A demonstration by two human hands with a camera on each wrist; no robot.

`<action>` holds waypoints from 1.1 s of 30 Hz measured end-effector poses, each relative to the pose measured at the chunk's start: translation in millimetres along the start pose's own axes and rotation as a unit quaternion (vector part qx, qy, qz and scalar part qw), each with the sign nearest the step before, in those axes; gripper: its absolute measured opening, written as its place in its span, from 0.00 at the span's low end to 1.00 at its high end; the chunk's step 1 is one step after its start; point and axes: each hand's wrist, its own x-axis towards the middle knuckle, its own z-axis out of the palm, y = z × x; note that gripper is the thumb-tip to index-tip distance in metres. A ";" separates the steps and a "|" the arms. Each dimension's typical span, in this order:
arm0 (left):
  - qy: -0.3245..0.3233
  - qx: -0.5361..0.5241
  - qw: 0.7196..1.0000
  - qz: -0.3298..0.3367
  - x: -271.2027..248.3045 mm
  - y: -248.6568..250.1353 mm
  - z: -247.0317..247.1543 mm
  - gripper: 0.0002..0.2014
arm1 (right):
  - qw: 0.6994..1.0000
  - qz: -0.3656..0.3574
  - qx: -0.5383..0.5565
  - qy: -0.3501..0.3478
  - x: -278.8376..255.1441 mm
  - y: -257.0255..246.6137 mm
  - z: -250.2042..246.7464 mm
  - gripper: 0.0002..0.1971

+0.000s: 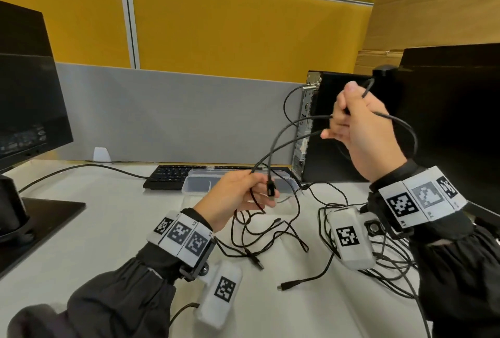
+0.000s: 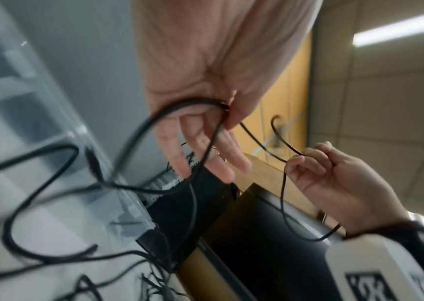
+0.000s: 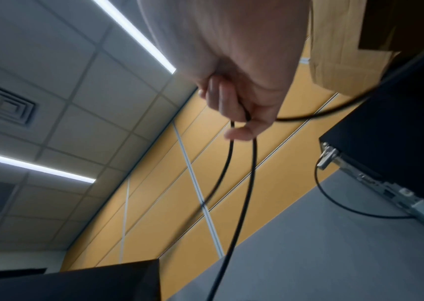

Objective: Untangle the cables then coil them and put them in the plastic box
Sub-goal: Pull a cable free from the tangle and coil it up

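Cable slants from pinching left hand up-right to gripping right hand

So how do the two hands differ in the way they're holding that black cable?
The right hand is raised high beside the computer tower; the left hand sits lower, just above the plastic box. The right hand grips gathered loops in curled fingers; the left hand pinches the black cable near its plug with its other fingers looser. Both hold the same cable, clear of the desk.
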 end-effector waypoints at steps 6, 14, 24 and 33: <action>0.076 0.074 0.994 -0.037 -1.0 -14.5 -25.7 0.11 | 0.974 -0.113 -0.140 0.136 12.8 -9.8 -40.3 0.18; 0.026 0.253 0.955 -0.151 1.1 -21.8 -45.6 0.07 | 0.893 -0.213 -0.347 0.190 24.8 -3.6 -67.6 0.16; 0.191 0.062 0.972 -0.125 -8.9 -16.9 -86.9 0.08 | 0.833 -0.004 -0.549 0.066 31.0 6.7 -96.2 0.14; 0.279 -0.037 0.958 -0.062 -21.8 -5.7 -114.8 0.13 | 0.584 0.428 -0.643 -0.251 2.1 68.2 -130.3 0.42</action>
